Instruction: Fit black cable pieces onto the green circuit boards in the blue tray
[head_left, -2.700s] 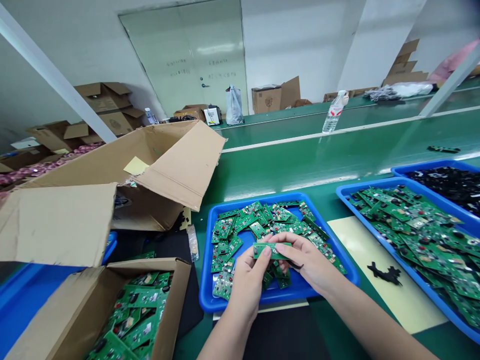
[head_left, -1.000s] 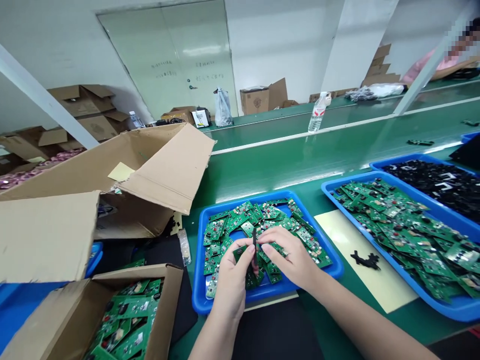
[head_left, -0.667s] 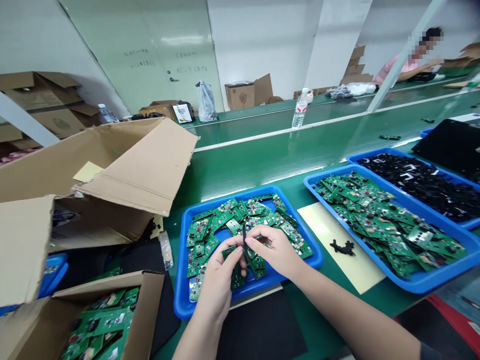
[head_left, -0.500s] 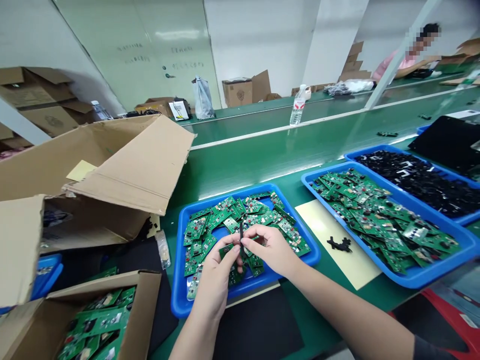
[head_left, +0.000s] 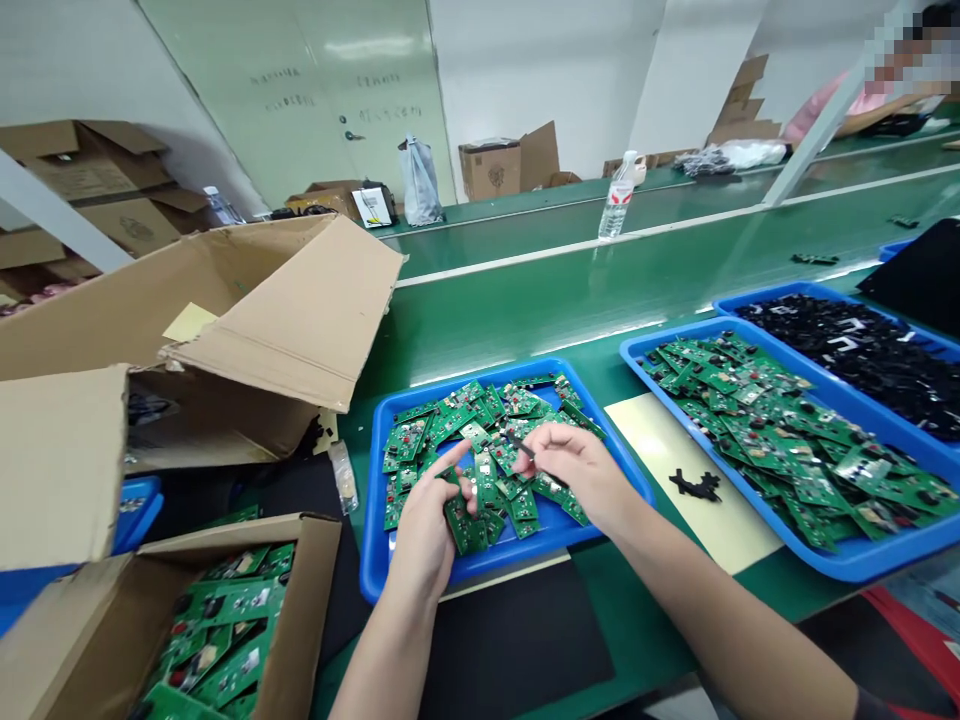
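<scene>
My left hand (head_left: 429,520) is over the near left part of a blue tray (head_left: 369,560), index finger stretched out and the other fingers curled around a green circuit board (head_left: 466,530). Part of that board is hidden behind the fingers. My right hand (head_left: 574,465) pinches a thin black strip-shaped part (head_left: 519,444) between thumb and fingers, above the boards. Loose green circuit boards (head_left: 442,412), with small red and black components, lie scattered in the tray around both hands.
To the right, a second blue tray (head_left: 757,515) is heaped with boards; behind it another holds black parts (head_left: 862,350). Black pieces (head_left: 696,485) lie on yellow paper (head_left: 637,420). Cardboard boxes (head_left: 300,330) stand left. A bottle (head_left: 616,200) and a person (head_left: 832,105) are farther back.
My hands have moved apart. The right hand has drawn the black strip away from the left and tilted it; the left index finger has straightened. The view has shifted slightly left.
</scene>
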